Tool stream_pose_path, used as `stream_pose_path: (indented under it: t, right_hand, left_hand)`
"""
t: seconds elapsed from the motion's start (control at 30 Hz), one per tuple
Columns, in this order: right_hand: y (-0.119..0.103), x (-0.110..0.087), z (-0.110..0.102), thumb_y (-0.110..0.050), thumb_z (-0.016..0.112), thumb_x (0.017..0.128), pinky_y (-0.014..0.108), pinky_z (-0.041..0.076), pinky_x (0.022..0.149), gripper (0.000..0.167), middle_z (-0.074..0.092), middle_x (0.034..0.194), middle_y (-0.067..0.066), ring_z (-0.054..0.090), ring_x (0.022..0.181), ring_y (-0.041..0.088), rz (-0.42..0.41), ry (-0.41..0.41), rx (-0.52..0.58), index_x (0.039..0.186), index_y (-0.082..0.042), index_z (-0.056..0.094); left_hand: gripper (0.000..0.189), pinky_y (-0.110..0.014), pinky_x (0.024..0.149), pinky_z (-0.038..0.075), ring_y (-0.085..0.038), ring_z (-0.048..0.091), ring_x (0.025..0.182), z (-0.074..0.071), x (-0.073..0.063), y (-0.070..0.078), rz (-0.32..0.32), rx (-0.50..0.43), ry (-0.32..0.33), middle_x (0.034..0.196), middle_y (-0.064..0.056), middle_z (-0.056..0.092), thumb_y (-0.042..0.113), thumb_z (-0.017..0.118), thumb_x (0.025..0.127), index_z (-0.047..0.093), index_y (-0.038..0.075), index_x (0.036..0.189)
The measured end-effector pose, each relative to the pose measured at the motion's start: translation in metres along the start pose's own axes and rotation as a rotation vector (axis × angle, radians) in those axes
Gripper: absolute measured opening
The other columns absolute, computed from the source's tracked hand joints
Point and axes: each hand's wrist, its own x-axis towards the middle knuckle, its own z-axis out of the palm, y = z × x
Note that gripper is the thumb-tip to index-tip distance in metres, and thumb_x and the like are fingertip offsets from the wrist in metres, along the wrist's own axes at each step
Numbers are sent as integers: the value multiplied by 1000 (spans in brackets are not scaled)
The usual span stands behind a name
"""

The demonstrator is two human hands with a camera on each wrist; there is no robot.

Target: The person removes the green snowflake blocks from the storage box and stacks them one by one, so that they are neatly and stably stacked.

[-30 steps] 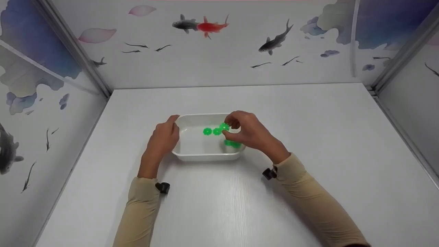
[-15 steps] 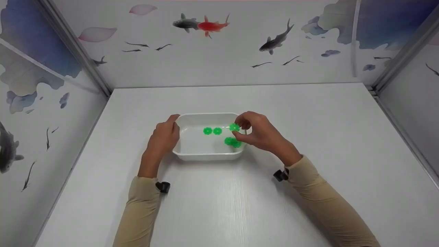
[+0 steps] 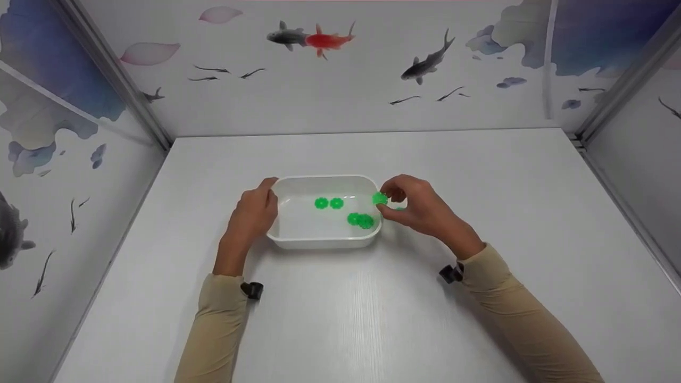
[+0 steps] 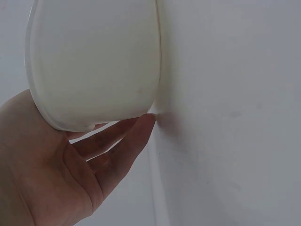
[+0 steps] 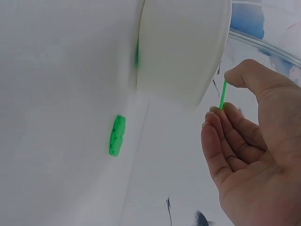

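A white rectangular dish (image 3: 324, 243) sits on the table. My left hand (image 3: 254, 217) holds its left end; in the left wrist view, the fingers (image 4: 127, 146) reach along the dish's outer wall, close to the table. My right hand (image 3: 423, 205) pinches a thin green flower-shaped disc (image 3: 380, 199) between thumb and fingertips, raised at the dish's right rim. The right wrist view shows this disc edge-on (image 5: 223, 95). Inside the dish lie two separate green discs (image 3: 321, 203) and an overlapping cluster of green discs (image 3: 364, 221) near the right end.
On the table right of the dish lies another green disc (image 5: 117, 135), mostly hidden behind my right hand in the head view. White panels with painted fish (image 3: 330, 41) enclose the table at the back and sides.
My right hand has moved right with its pinched disc, from over the inside of the dish to its right rim. The left hand and dish have stayed in place.
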Motion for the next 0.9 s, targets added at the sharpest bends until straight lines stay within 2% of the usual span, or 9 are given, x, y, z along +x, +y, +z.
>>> stream_pose_path:
  t: [0.13,0.23,0.5,0.73,0.9]
  right_hand:
    - [4,-2,-2,-21,85,94,38,60,85,31,73,107,3,67,94,19,13,1,-17,119,-8,71]
    - [7,-4,-4,-21,86,94,36,59,84,31,73,107,2,66,94,19,30,-4,-17,119,-9,72]
    - [18,-11,-12,-19,86,93,49,61,87,32,75,108,6,70,97,29,84,-16,-7,119,-7,72]
    - [31,-11,-17,-22,85,94,41,59,87,32,75,109,7,68,97,23,173,-36,-42,120,-8,73]
    - [39,-12,-18,-26,84,95,41,59,88,33,74,110,8,67,100,25,258,-105,-41,121,-8,72]
  left_hand:
    - [47,-55,106,58,-29,70,131,0,0,0,1,-8,4,152,-15,65,25,38,116,48,17,162]
    - [47,-55,105,59,-30,70,132,0,0,0,-1,-12,2,153,-15,65,26,38,116,48,17,162]
    - [47,-55,103,60,-32,71,131,1,0,-1,12,6,6,149,-16,68,25,38,116,49,17,161]
    - [47,-56,106,58,-31,70,130,0,0,0,3,10,1,150,-16,67,26,37,116,48,17,161]
    - [47,-56,106,58,-32,70,132,0,0,1,5,3,-1,150,-15,67,26,38,116,48,16,161]
